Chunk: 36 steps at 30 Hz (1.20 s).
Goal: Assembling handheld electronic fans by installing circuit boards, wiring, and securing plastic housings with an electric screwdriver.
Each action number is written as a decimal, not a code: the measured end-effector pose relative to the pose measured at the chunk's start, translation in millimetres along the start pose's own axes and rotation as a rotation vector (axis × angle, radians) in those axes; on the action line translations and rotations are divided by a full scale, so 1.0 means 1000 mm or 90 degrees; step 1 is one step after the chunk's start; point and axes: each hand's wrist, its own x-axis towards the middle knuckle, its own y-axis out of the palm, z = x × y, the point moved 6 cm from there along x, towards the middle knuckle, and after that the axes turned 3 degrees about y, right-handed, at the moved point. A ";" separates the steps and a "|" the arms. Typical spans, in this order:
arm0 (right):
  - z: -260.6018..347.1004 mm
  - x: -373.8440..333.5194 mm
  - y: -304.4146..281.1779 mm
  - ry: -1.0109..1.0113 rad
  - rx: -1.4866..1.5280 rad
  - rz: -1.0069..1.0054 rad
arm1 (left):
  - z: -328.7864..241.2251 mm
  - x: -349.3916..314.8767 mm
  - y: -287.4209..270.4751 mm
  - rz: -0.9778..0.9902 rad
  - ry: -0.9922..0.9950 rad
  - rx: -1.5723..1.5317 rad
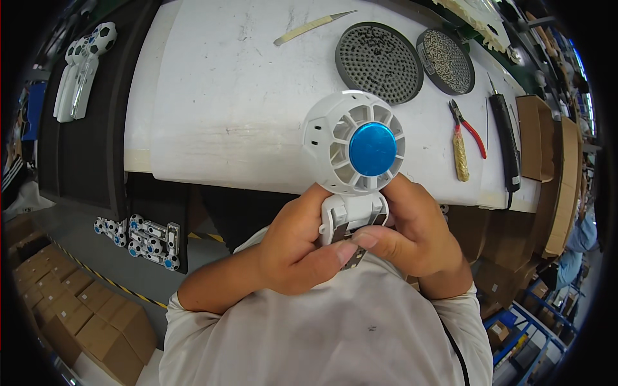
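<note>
Near the table's front edge, a white handheld fan (pixel 354 174) is held up between my two hands. Its round slotted head has a shiny blue disc (pixel 373 149) in the middle. My left hand (pixel 293 241) is closed round the left side of the fan's neck and handle. From the other side my right hand (pixel 418 235) grips it. Both thumbs press on a dark part (pixel 356 256) at the handle, close together. The fingers behind the handle are mostly hidden.
Beyond the fan lie tweezers (pixel 315 27), a dark round dish of black screws (pixel 380 63) and another of silvery screws (pixel 446 61). Cutting pliers (pixel 462 138) and a black electric screwdriver (pixel 504 141) are on the right. Football-patterned fans (pixel 84 71) rest on the dark left surface.
</note>
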 end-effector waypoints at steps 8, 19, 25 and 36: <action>-0.007 0.002 0.006 0.089 0.137 0.004 | -0.005 0.007 0.002 -0.140 0.029 -0.062; -0.032 -0.007 0.047 0.200 0.332 0.054 | -0.014 0.022 -0.019 -0.197 0.145 -0.202; -0.042 -0.004 0.043 0.118 0.142 0.052 | -0.006 0.025 -0.024 -0.223 0.126 -0.236; -0.033 -0.002 0.046 0.112 0.306 0.004 | -0.004 0.031 -0.021 -0.220 0.113 -0.217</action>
